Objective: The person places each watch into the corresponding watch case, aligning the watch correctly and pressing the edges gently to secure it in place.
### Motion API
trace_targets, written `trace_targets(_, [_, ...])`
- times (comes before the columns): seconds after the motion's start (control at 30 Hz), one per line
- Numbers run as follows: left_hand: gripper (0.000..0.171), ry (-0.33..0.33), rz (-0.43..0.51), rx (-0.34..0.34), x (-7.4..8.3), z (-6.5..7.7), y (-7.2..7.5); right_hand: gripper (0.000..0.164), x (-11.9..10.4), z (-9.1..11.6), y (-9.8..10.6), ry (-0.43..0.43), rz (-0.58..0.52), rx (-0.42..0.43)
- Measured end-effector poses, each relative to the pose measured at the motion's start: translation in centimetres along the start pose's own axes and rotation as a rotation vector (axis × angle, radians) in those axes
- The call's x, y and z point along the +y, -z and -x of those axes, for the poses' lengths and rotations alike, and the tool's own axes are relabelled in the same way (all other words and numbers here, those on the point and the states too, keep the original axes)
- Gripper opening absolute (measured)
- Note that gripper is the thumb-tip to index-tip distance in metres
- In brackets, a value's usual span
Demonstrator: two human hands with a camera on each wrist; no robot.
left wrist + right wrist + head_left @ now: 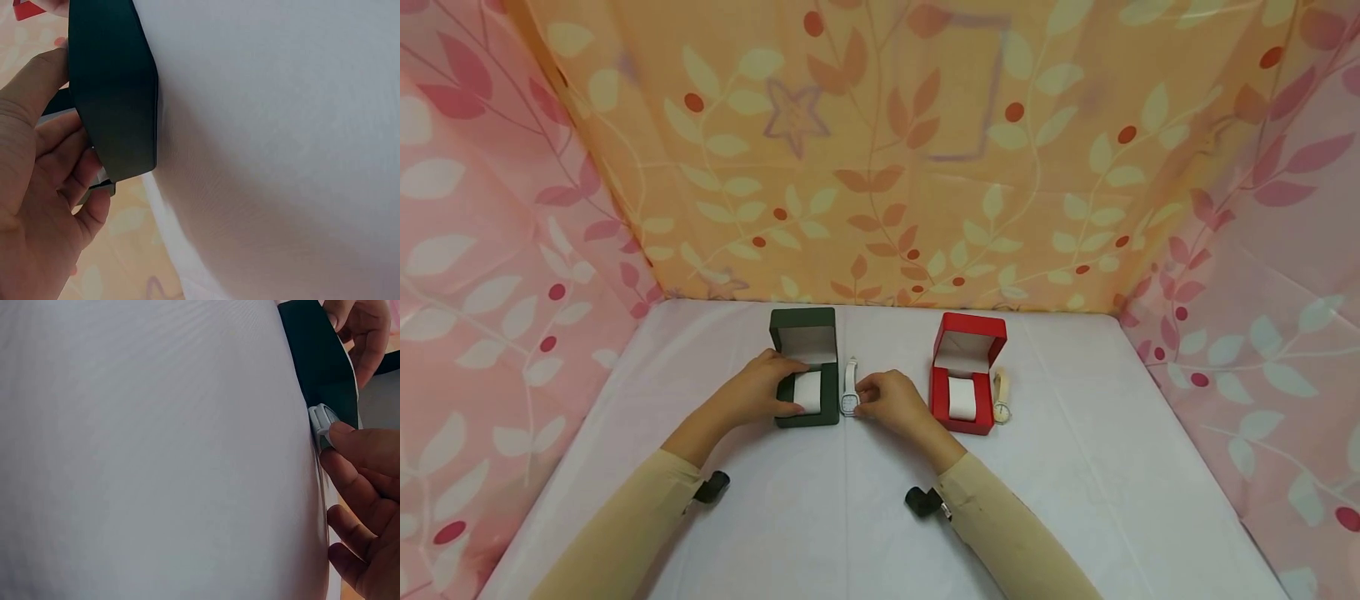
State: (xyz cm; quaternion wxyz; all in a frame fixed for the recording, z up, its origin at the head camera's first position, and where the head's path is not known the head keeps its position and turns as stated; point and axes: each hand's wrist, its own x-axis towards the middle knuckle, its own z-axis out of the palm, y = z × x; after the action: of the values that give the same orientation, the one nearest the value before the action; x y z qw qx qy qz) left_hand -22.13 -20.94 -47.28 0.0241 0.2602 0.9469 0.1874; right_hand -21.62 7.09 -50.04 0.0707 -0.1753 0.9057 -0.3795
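Note:
The green watch box (830, 396) stands with its lid up on the white table. Over its left wall reaches my left hand (756, 385), thumb and fingers at opposite ends of the white cushion (808, 392) inside. In the left wrist view, the box wall hides the fingertips. A white wristwatch (849, 387) lies stretched out along the box's right side. My right hand (891, 400) pinches it by the case. In the right wrist view, the thumb lies against the watch case (320, 417), with the index finger below it and the other fingers loosely bent.
Farther right stands an open red watch box (977, 423) with a white cushion (962, 398). A cream-strapped wristwatch (1002, 398) lies against its right side. Patterned cloth walls (880, 167) enclose the white table (820, 517) at the back and sides.

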Motion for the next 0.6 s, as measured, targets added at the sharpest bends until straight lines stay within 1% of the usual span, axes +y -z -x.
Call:
trace_targets(0.1, [0.071, -0.004, -0.002, 0.018, 0.19, 0.07, 0.06, 0.027, -0.15, -0.02, -0.03, -0.005, -0.022, -0.007])
trace_targets(0.3, [0.071, -0.04, -0.022, 0.063, 0.42, 0.3, -0.02, 0.029, -0.21, 0.1, -0.07, -0.037, -0.08, -0.033])
trace_targets(0.4, [0.072, -0.051, -0.029, 0.086, 0.52, 0.39, -0.02, 0.028, -0.06, 0.13, -0.14, -0.038, -0.111, -0.037])
trace_targets(0.6, [0.073, -0.052, -0.044, 0.114, 0.58, 0.47, -0.03, 0.023, 0.18, 0.28, -0.09, -0.035, -0.164, -0.031])
